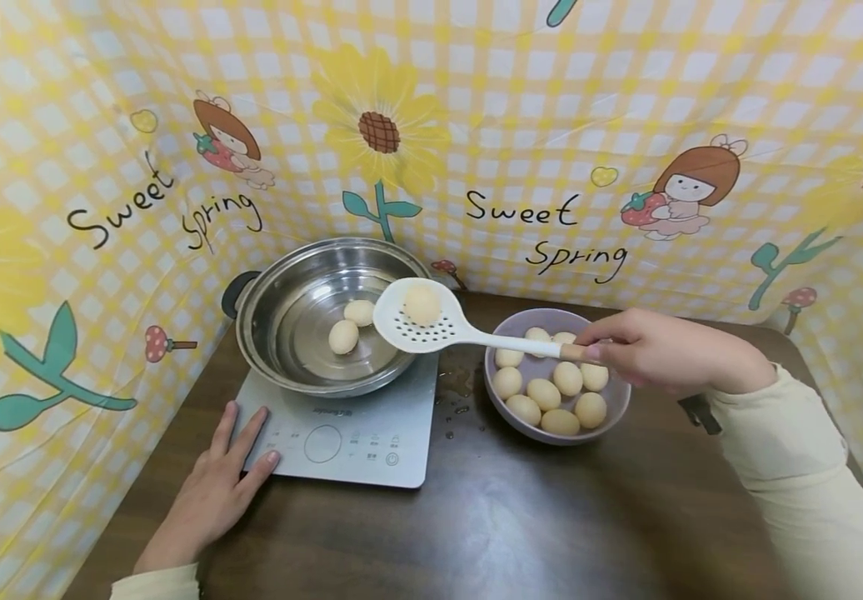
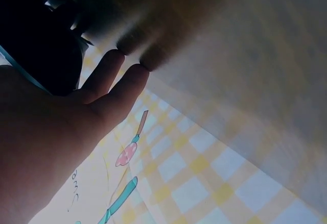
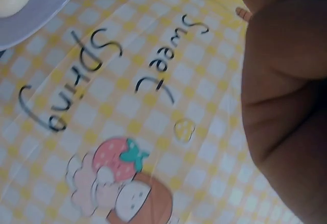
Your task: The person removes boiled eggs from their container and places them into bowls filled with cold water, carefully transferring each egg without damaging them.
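Note:
My right hand (image 1: 652, 350) grips the wooden handle end of a white slotted spoon (image 1: 446, 327). One egg (image 1: 422, 305) lies in the spoon's bowl, which overlaps the right rim of a steel pot (image 1: 281, 373) in the head view. Inside the pot are two more eggs (image 1: 343, 337). Below the spoon's handle stands a purple bowl (image 1: 493, 392) holding several eggs (image 1: 544, 394). My left hand (image 1: 214, 492), fingers spread, rests at the left front edge of a white induction cooker (image 1: 401, 417); the left wrist view shows it (image 2: 97, 106) beside the cooker's dark underside.
The pot stands on the cooker, its black side handle (image 1: 239, 295) pointing left. Water drops (image 1: 456, 407) dot the brown table (image 1: 506, 517) between cooker and bowl. A yellow checked cloth (image 1: 521, 108) hangs close behind and at both sides. A small black object (image 1: 700, 414) lies under the right wrist.

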`<state>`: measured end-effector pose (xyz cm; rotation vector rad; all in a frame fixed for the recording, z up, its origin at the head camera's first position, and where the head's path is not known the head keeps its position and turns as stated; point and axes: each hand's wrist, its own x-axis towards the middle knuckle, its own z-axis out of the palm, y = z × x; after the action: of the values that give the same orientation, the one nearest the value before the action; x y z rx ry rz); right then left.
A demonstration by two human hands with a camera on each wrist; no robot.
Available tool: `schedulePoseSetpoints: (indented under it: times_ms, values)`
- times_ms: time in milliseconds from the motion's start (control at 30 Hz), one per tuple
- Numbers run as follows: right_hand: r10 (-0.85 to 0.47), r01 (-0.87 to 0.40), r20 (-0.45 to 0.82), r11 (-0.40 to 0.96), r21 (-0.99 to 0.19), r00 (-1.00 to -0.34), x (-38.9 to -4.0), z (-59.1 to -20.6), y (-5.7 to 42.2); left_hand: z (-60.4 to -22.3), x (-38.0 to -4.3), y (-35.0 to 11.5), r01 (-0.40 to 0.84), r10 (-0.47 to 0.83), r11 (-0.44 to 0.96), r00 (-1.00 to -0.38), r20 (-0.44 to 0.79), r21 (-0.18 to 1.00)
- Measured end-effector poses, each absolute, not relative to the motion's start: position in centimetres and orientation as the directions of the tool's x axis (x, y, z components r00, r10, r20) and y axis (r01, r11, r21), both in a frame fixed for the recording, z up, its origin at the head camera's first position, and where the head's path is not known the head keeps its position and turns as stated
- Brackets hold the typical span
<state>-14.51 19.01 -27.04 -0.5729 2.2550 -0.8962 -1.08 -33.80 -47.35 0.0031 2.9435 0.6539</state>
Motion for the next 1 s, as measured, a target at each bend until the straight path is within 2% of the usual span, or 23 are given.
schedulePoseSetpoints:
  times_ms: [600,833,1000]
  values:
    - [-0.447,-0.006,-0.428,0.696,-0.718,-0.786,-10.5,-30.2,26.9,-47.5,-0.7,-34.3,-0.021,0.037,0.908,-0.991,-0.131,0.418]
    - [-0.389,-0.003,-0.419,0.736,-0.676,-0.82,-9.1,-32.8,29.6,-47.5,-0.9,-34.1,-0.015,0.045,0.91,-0.99,-0.134,0.415]
    - [-0.357,-0.061,-0.36,0.777,-0.626,-0.862,-8.1,-34.1,30.9,-47.4,-1.2,-33.9,-0.01,0.05,0.911,-0.99,-0.133,0.413]
